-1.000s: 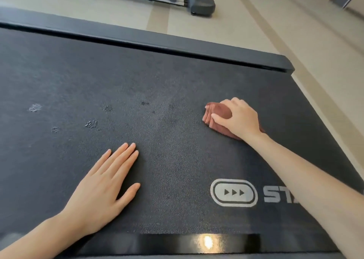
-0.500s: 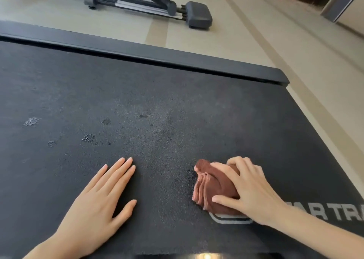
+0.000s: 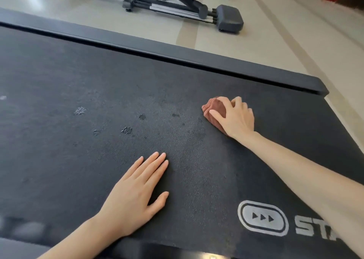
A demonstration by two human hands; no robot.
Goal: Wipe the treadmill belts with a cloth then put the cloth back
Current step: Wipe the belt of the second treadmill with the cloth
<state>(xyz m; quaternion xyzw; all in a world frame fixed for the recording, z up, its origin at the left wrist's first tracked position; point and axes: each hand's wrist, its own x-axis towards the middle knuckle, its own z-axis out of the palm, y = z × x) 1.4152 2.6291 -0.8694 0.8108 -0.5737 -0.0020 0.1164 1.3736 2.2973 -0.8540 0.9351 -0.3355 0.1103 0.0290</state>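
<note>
The black treadmill belt point(image 3: 98, 77) fills most of the view and carries several pale smudges left of centre. A bunched reddish-brown cloth point(image 3: 215, 109) lies on the belt near its far right side. My right hand point(image 3: 235, 117) covers the cloth, fingers curled over its top and thumb against its near side. My left hand point(image 3: 137, 192) rests flat on the belt near the front edge, fingers straight and spread, holding nothing.
A dark side rail point(image 3: 177, 56) borders the belt's far edge. Beyond it on the pale floor stands a black folding exercise machine point(image 3: 185, 5). White printed lettering and an arrow logo point(image 3: 263, 218) mark the belt at the near right.
My right hand has slid the cloth away from me, from near the logo back toward the far rail. The left hand has stayed flat in place.
</note>
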